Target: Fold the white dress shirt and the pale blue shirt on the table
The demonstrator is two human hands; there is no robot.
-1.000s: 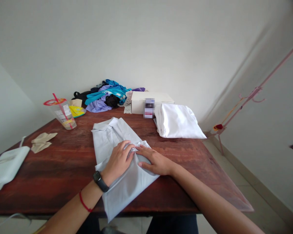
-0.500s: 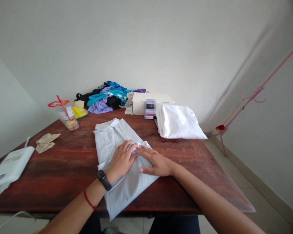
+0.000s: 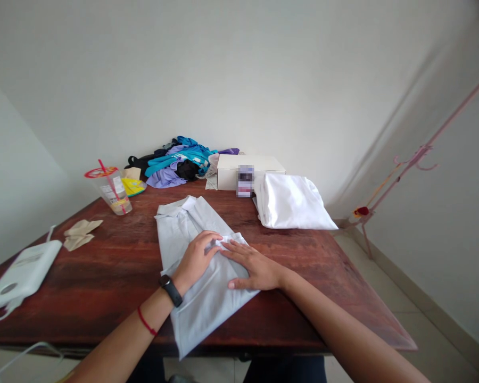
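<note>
A pale grey-blue collared shirt (image 3: 183, 223) lies partly folded on the dark wooden table (image 3: 104, 271), collar toward the far side, its lower end hanging over the near edge. My left hand (image 3: 195, 258), with a black watch and a red string on the wrist, rests on the shirt's middle with fingers curled onto a bunched fold. My right hand (image 3: 253, 263) lies flat on the shirt beside it, fingers stretched out, fingertips meeting the left hand's at the same fold.
A folded white garment (image 3: 291, 205) lies at the right, next to a white box (image 3: 247, 169). A heap of blue, purple and black clothes (image 3: 175, 162) sits at the back. At the left stand a plastic cup with a red straw (image 3: 110, 190), a beige cloth (image 3: 80, 233) and a white device (image 3: 22, 274).
Both hands stay on the shirt at the same fold; the left fingers have curled a little more onto the cloth. The view has shifted slightly.
</note>
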